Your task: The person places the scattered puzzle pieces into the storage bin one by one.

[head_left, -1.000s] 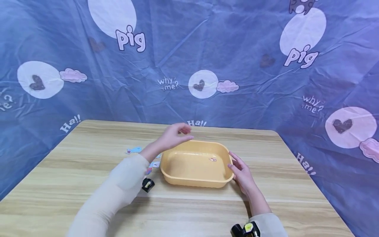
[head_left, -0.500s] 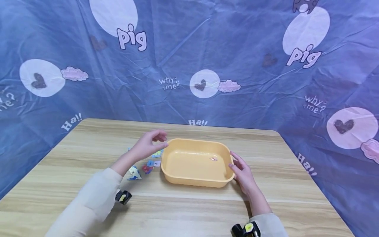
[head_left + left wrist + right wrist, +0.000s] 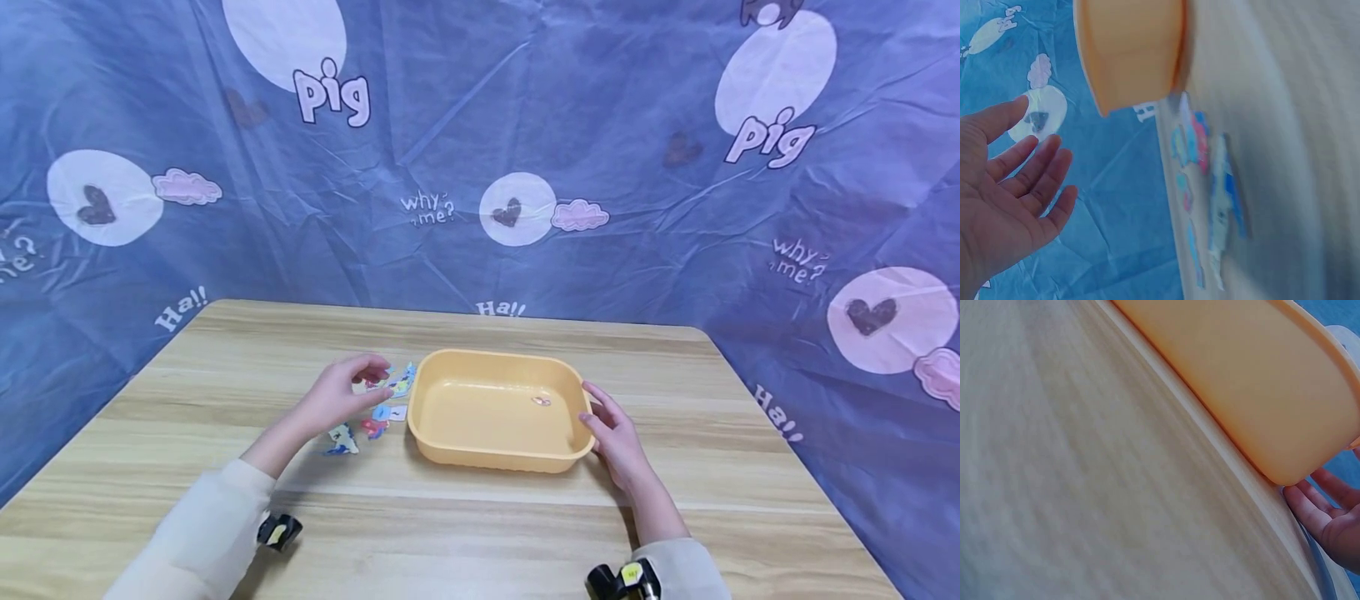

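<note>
colourful cutouts [image 3: 383,412] lie beside the yellow tray [image 3: 487,421]; the left hand [image 3: 337,396] hovers near, fingers apart, the right hand [image 3: 617,440] clamped on its rim.

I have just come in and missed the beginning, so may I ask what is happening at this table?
A person's right hand grips the right end of a yellow tray, which holds one small pinkish piece. The left hand holds nothing; it hovers over the table near several colourful pieces beside the tray's left end.
</note>
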Demonstrator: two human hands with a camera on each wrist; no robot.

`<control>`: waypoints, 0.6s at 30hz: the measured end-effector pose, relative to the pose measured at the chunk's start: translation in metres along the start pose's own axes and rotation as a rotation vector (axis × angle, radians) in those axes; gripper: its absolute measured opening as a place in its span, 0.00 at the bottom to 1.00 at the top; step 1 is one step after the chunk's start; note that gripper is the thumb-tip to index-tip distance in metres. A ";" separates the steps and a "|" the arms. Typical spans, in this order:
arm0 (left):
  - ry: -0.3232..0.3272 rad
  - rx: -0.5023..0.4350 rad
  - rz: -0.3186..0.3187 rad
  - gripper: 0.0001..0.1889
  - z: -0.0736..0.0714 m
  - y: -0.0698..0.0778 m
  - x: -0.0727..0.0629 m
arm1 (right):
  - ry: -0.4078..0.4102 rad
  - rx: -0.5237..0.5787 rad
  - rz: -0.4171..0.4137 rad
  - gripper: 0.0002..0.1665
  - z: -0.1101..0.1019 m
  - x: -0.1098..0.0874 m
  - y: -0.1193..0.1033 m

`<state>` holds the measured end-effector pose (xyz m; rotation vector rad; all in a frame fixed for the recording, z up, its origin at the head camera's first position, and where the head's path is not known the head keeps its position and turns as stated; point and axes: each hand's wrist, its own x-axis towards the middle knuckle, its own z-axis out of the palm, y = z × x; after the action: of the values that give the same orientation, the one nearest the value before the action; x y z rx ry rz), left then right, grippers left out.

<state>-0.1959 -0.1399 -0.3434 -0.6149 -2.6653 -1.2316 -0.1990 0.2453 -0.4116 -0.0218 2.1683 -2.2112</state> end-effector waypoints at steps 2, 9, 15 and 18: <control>-0.007 0.036 -0.014 0.18 -0.001 -0.004 -0.005 | 0.001 -0.003 -0.002 0.31 0.000 0.000 0.000; -0.027 0.185 -0.050 0.18 -0.001 -0.019 -0.020 | -0.006 -0.011 -0.012 0.31 -0.001 0.000 0.001; -0.100 0.315 -0.096 0.22 0.004 -0.033 -0.028 | -0.003 0.009 -0.012 0.31 -0.001 0.001 0.002; -0.109 0.326 -0.113 0.22 0.006 -0.037 -0.028 | -0.005 0.010 -0.014 0.31 0.000 0.001 0.003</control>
<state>-0.1858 -0.1655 -0.3820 -0.4994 -2.9358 -0.7764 -0.1997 0.2456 -0.4141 -0.0430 2.1617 -2.2265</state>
